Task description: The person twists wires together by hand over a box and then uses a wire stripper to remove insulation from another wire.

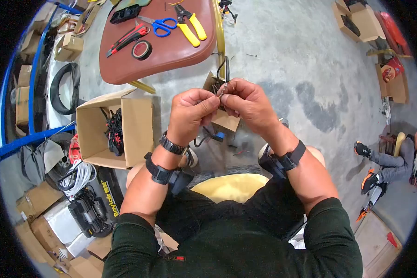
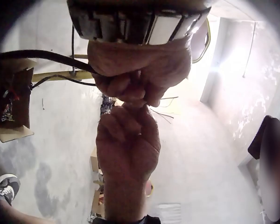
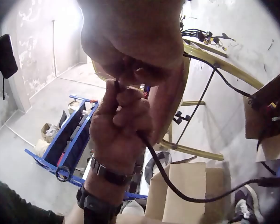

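In the head view both hands meet in front of the body, thumbs and forefingers pinching thin bare wires (image 1: 223, 88). The left hand (image 1: 193, 112) holds its side of the wires, and a black cable (image 3: 165, 179) runs out from beneath its curled fingers in the right wrist view. Close against it, the right hand (image 1: 251, 105) pinches the wires from the other side. Thin strands (image 2: 164, 113) stick out beside the fingertips in the left wrist view. The exact joint between the wires is hidden by the fingers.
A brown padded stool (image 1: 171, 51) holds yellow-handled pliers (image 1: 190, 28), blue scissors (image 1: 162, 27), a red cutter (image 1: 127, 39) and black tape (image 1: 141, 49). Below the hands stands a small carton (image 1: 226, 121). A larger box (image 1: 139, 125) with dark cables is at the left.
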Tool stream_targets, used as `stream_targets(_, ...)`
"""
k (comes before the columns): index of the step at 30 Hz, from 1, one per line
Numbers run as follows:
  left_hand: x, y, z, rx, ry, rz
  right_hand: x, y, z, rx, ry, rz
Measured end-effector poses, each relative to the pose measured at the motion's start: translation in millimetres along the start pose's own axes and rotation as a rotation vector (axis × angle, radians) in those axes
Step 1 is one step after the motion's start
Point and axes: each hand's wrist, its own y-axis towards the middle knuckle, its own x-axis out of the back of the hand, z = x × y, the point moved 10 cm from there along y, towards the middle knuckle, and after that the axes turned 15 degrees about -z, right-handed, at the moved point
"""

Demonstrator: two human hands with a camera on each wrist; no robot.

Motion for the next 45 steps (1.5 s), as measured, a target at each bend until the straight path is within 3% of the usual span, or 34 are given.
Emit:
stream_targets(7,-1.5,-0.1,0.4,0.036,-0.066,0.020,4.0,0.7,10.5,0.236,-0.217,-0.067)
stream_targets(13,-2.9,-1.5,0.7,0.042,-0.061,0.022,12.0,1.4,10.2,0.309,-0.326,-0.162)
stream_targets(19,4.0,-1.9,-8.4,0.016,0.065,0.029,22.1,8.2,2.6,0.143,-0.454,-0.156)
stream_targets(22,8.9,-1.8,-21.3,-0.023,0.159,0.063,30.5,6.1,40.7,0.432,-0.554,-0.316)
stream_targets(24,8.4,-6.0,-25.2,0.000,0.203,0.126,14.1,-2.8,60.9,0.759,-0.659,-0.264)
stream_targets(26,11.0,-8.4,-25.8,0.022,0.252,0.132,0.8,-5.6,54.5,0.788,-0.734,-0.107)
stream_targets(28,13.2,-10.1,-28.9,-0.008,0.304,0.135,-2.9,-5.7,29.8,0.516,-0.772,0.140)
stream_targets(31,15.7,-13.4,-36.5,-0.145,0.402,0.148,-1.0,-13.7,18.4,0.293,-0.890,0.187)
stream_targets(33,16.6,-20.2,-33.4,-0.236,0.494,0.183,-8.4,-31.2,27.6,0.308,-0.891,0.235)
stream_targets(37,-6.7,-53.6,-34.1,-0.570,0.766,0.445,-5.2,-57.1,19.7,0.290,-0.895,0.316)
stream_targets(41,-9.0,-70.4,-9.8,-0.479,0.679,0.546,0.9,-75.9,0.1,0.236,-0.842,0.462)
stream_targets(45,0.7,-64.0,-11.9,-0.462,0.673,0.523,29.1,-73.3,0.2,0.200,-0.872,0.426)
